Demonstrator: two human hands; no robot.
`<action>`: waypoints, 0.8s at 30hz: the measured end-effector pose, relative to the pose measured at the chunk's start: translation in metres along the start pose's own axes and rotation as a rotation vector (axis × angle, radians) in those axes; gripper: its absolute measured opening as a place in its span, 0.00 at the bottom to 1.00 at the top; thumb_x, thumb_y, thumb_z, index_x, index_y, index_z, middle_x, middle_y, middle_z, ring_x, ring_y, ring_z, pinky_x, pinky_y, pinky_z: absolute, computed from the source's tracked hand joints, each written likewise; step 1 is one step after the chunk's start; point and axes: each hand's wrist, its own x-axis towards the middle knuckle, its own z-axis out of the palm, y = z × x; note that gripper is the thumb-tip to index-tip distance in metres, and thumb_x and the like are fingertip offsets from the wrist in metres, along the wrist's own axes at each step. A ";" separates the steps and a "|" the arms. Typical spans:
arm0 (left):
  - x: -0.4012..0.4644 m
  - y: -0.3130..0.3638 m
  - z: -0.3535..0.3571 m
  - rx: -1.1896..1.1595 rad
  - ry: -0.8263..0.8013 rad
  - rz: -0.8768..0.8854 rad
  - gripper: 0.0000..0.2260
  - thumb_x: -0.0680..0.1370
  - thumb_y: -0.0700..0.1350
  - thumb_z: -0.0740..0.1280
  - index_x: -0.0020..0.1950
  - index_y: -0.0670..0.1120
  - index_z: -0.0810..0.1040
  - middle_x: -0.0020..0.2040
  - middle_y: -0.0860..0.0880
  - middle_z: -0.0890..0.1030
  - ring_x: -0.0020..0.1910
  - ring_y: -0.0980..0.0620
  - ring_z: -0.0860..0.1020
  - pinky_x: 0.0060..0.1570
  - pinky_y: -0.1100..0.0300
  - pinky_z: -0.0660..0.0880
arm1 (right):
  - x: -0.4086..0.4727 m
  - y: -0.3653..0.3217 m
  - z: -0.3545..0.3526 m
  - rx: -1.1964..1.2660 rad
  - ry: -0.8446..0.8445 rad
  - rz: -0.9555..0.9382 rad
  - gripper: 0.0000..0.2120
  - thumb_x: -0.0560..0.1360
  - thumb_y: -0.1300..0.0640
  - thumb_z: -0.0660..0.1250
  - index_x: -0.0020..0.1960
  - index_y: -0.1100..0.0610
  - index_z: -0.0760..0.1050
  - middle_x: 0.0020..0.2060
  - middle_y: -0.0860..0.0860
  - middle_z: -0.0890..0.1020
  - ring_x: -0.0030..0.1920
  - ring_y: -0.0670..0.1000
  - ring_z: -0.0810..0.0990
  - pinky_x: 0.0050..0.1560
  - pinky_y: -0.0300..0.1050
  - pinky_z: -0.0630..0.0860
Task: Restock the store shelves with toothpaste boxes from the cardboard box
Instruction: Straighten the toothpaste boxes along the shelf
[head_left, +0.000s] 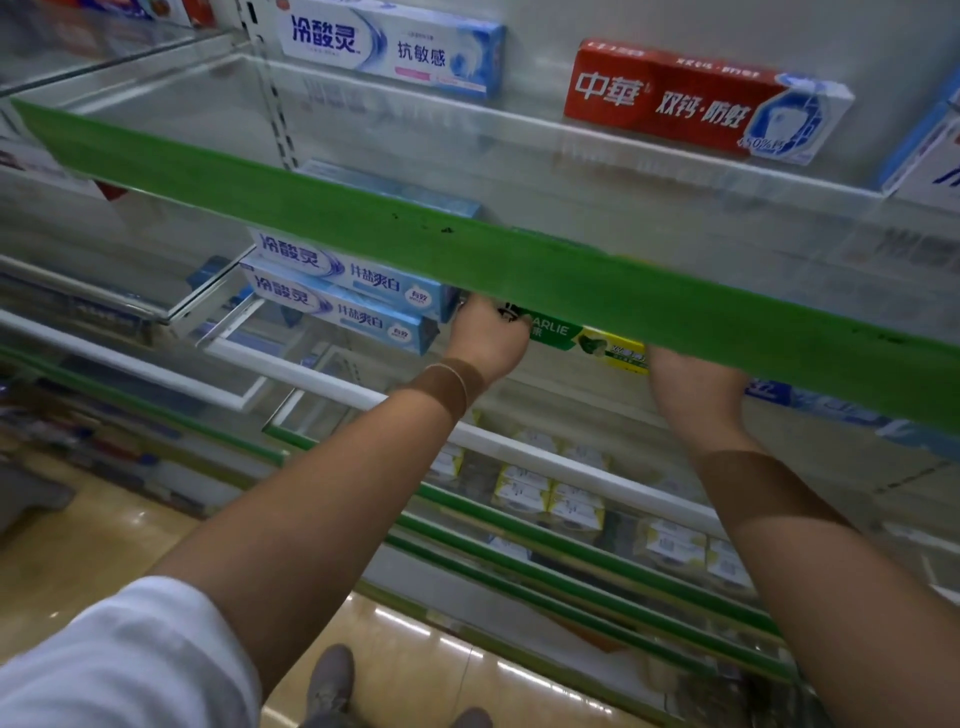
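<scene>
Nearest the camera, a white sleeve and two bare forearms reach up and forward over the tan floor, where the toes of grey shoes show. The cardboard box is nowhere in view.

The left hand has its fingers curled round the near end of a green toothpaste box, which lies lengthwise between the two hands, at the front of the middle shelf. The right hand is at the box's other end, but its fingers are hidden behind the green shelf edge, so whether it grips the box cannot be told.

Just left of the left hand sit two stacked pale blue toothpaste boxes (already in place, by the look of it). Below the hands, lower shelves hold small yellow-and-white packs.

Above and beyond both hands, the upper shelf carries one blue-and-white box and one red box, well apart.

Judging by the wide bare stretches on both shelves, stocking seems barely begun: this green box is being set down, and much remains to fill.
</scene>
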 end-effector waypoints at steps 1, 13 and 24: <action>0.000 -0.002 -0.001 0.001 0.003 -0.025 0.14 0.76 0.44 0.69 0.61 0.42 0.76 0.58 0.45 0.80 0.58 0.46 0.77 0.61 0.55 0.73 | 0.000 0.009 0.001 0.137 0.035 0.052 0.18 0.74 0.66 0.52 0.37 0.65 0.80 0.31 0.62 0.79 0.34 0.59 0.81 0.33 0.43 0.67; -0.034 -0.004 -0.081 -0.071 -0.168 0.049 0.11 0.80 0.40 0.64 0.62 0.45 0.75 0.56 0.45 0.79 0.49 0.47 0.80 0.52 0.53 0.80 | -0.048 -0.075 0.031 0.356 0.049 0.125 0.12 0.76 0.61 0.67 0.36 0.49 0.74 0.37 0.53 0.80 0.43 0.55 0.79 0.49 0.49 0.76; -0.089 -0.054 -0.251 -0.203 -0.194 0.119 0.07 0.80 0.35 0.62 0.48 0.45 0.77 0.40 0.47 0.80 0.40 0.49 0.79 0.45 0.51 0.79 | -0.127 -0.205 0.103 0.462 0.002 -0.052 0.05 0.75 0.63 0.67 0.46 0.54 0.74 0.34 0.44 0.75 0.34 0.40 0.73 0.35 0.29 0.68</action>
